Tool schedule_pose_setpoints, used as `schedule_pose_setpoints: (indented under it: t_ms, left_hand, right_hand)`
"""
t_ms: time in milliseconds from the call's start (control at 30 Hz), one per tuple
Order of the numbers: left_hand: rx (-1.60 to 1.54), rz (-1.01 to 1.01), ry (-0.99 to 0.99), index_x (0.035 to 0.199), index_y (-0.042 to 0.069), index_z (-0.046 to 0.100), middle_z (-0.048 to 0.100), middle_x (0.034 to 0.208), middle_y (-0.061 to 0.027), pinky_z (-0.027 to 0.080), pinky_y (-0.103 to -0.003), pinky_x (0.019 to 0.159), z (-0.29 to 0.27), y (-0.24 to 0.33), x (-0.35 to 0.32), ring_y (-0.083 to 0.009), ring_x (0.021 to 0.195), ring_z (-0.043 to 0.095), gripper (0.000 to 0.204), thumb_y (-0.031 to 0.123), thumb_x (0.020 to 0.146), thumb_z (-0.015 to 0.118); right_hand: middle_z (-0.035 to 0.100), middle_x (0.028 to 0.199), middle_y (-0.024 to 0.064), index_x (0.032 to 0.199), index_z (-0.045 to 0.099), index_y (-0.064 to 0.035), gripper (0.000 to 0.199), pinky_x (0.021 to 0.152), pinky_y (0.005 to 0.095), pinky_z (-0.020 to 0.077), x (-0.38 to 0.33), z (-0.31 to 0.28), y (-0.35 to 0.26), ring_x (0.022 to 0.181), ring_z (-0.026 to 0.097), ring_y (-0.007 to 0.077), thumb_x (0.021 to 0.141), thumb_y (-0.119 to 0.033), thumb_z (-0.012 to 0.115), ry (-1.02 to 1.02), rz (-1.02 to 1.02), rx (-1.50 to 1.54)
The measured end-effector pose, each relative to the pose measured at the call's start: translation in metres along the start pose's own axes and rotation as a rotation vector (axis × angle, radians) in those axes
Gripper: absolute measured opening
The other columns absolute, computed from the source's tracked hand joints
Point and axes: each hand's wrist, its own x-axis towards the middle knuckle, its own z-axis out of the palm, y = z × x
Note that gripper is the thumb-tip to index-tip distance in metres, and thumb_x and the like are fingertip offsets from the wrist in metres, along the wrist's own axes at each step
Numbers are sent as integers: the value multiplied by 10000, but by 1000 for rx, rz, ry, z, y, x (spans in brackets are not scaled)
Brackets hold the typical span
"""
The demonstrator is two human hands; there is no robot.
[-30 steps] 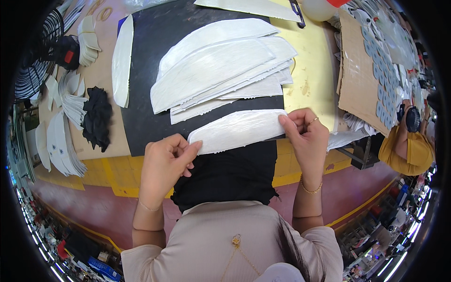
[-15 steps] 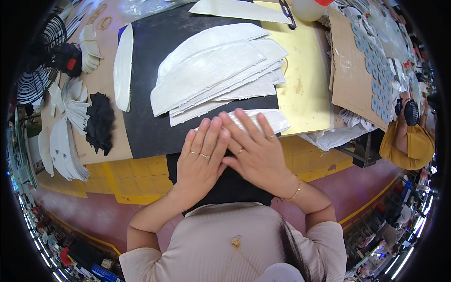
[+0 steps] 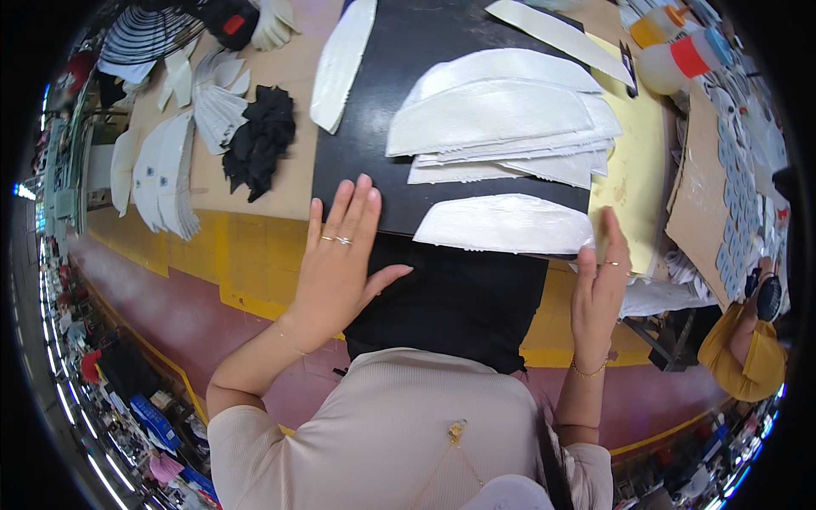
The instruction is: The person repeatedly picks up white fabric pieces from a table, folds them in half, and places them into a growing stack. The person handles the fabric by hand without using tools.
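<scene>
A curved white padded piece [image 3: 506, 223] lies flat along the near edge of the black mat [image 3: 374, 153], its straight side toward me. My left hand [image 3: 336, 255] is open at the mat's near-left edge, fingers stretched and thumb out, apart from the piece. Seen edge-on, my right hand [image 3: 600, 293] stands by the piece's right end with fingers extended; whether it touches the piece I cannot tell. Just beyond lies an overlapping stack of similar white pieces [image 3: 493, 119]. One more white piece [image 3: 344, 64] lies at the mat's left, another strip [image 3: 561, 38] at the far right.
Black fabric scraps [image 3: 261, 140], fanned white pieces [image 3: 166, 174] and a black fan [image 3: 157, 34] are on the left. At right are dark snips [image 3: 629, 68], a bottle with a red band [image 3: 680, 61], cardboard [image 3: 701, 187] and another person in a yellow top [image 3: 744, 361].
My hands were together over the near white piece; they have moved apart to left and right, uncovering it. The view has shifted, so the table things appear farther right.
</scene>
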Motion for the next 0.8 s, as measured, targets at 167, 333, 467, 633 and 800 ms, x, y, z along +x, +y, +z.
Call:
schedule_pose_setpoints:
  t_ms: [167,333,467,633,800]
  left_hand:
    - [-168,-85,330,1350,-32,493,398,1465,-228,349,-460,1080,-17,-27,27,-392,1327,420,564,172,868,703]
    - [-267,-301,588,1253,-35,590,489,1379,-236,417,-415,1012,-21,-52,85,-373,1224,525,421,177,896,656]
    - [-139,-324,535,1280,-26,577,537,1335,-252,429,-376,1006,-18,-86,136,-368,1213,546,534,325,887,667]
    - [-212,-411,270,1173,-89,580,619,1132,-299,457,-445,942,-34,-98,197,-412,1083,595,533,300,833,710]
    - [-314,-351,433,1253,-47,583,676,1056,-249,513,-395,846,-15,-131,203,-356,949,671,604,219,745,773]
  right_hand:
    - [565,1299,166,1012,648,16,215,1000,400,385,13,1,-17,1197,523,317,922,-178,648,170,74,-51]
    - [684,884,100,838,630,28,129,660,276,500,15,-31,-49,769,673,208,864,-73,705,74,134,287]
    - [642,728,55,872,626,26,104,527,204,471,34,-42,-64,518,622,131,848,-19,716,166,-77,718]
    - [658,868,69,1070,612,24,290,698,249,500,106,-48,-46,771,653,159,842,-91,749,233,-73,635]
    - [661,1112,109,1183,614,-19,431,884,346,453,117,-38,-69,1028,605,229,804,-149,773,448,-211,193]
